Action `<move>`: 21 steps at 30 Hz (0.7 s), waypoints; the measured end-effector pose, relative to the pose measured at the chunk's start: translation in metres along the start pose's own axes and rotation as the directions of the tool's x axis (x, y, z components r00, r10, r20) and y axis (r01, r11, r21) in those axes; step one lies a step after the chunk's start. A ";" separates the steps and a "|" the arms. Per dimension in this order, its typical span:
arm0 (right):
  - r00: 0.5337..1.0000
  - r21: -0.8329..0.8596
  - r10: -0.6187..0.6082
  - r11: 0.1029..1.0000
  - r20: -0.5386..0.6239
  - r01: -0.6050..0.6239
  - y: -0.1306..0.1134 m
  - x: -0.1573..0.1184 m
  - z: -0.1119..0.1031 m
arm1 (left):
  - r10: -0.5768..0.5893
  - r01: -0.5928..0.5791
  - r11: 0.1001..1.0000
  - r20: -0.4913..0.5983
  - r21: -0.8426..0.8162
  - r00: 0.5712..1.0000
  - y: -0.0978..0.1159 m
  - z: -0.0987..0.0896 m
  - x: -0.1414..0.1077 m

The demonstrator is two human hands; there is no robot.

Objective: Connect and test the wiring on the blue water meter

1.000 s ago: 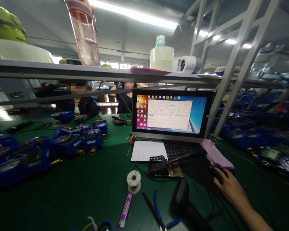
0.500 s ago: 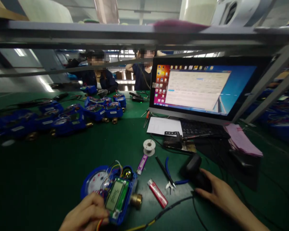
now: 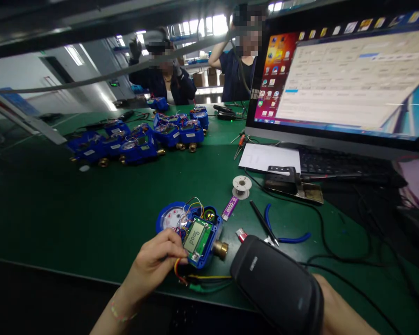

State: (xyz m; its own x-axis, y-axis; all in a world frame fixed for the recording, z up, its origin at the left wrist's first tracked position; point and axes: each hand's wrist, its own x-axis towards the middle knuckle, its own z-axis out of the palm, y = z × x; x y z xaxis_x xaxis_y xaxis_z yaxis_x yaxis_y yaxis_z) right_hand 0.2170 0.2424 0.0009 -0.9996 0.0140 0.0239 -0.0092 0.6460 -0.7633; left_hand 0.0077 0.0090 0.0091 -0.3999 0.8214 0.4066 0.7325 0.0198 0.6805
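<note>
— Left fingers (image 3: 176, 239) curled closed on the near edge of the open blue plastic water meter (image 3: 192, 230), pinching by the green display board and the loose red and yellow wires (image 3: 181, 274). Left hand (image 3: 153, 263) low, just off the front edge of the green matted surface (image 3: 73, 218).

— And the right?

— Right hand (image 3: 335, 311) mostly hidden behind the black handheld barcode scanner (image 3: 277, 284); wrapped around its grip, by the look of it, though fingers out of sight. Scanner head raised, tilted toward the meter's brass fitting (image 3: 219, 249), near but apart.

— Meter's place?

— Flat on the surface, close to the front edge, white dial face to the left, display reading upward.

— Around it?

— Purple marker pen (image 3: 229, 208), white solder spool (image 3: 242, 186), blue-handled cutters (image 3: 286, 232), red lighter (image 3: 241, 235) partly behind the scanner. Farther back, soldering iron stand (image 3: 293, 184), white paper sheet (image 3: 268, 158), black-framed monitor (image 3: 342, 79), rows of blue meters (image 3: 139, 139).

— Risks?

— Probably snagged wires: a tug from the pinching fingers could pull a solder joint loose. Possibly a slide off the near edge, given the meter's position. Scanner cable (image 3: 338, 265) looping over the cutters, likely to drag tools if swung wide.
</note>
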 end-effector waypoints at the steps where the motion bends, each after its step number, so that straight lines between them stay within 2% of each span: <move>1: 1.000 0.017 -0.008 1.000 0.013 0.008 -0.003 0.006 0.001 | -0.001 0.001 1.000 0.003 -0.002 1.000 0.001 0.000 0.000; 4: 1.000 0.051 0.004 0.999 0.026 -0.005 -0.007 0.013 0.001 | -0.002 0.003 1.000 0.014 -0.006 1.000 0.002 -0.002 0.000; 15: 0.995 0.135 0.047 0.989 0.084 -0.058 -0.012 0.012 0.000 | -0.024 0.023 1.000 0.042 0.017 0.999 0.001 -0.004 0.000; 18: 0.982 0.062 0.186 0.980 0.037 -0.188 0.003 0.001 -0.008 | -0.038 0.036 0.999 0.083 0.022 0.996 -0.005 -0.006 -0.006; 20: 0.941 -0.033 0.334 0.941 -0.057 -0.336 0.024 -0.008 -0.014 | -0.040 0.038 0.999 0.088 0.024 0.995 -0.011 -0.007 -0.012; 21: 0.906 -0.081 0.404 0.906 -0.126 -0.415 0.037 -0.014 -0.017 | -0.038 0.036 0.999 0.096 0.024 0.995 -0.015 -0.007 -0.015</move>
State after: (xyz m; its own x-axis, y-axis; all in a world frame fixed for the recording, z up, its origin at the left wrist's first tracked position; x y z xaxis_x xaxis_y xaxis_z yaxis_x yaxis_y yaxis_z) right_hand 0.2307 0.2788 -0.0168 -0.9061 0.3699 -0.2054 0.4090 0.6416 -0.6488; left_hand -0.0011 -0.0078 -0.0025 -0.3729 0.8711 0.3195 0.7306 0.0634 0.6798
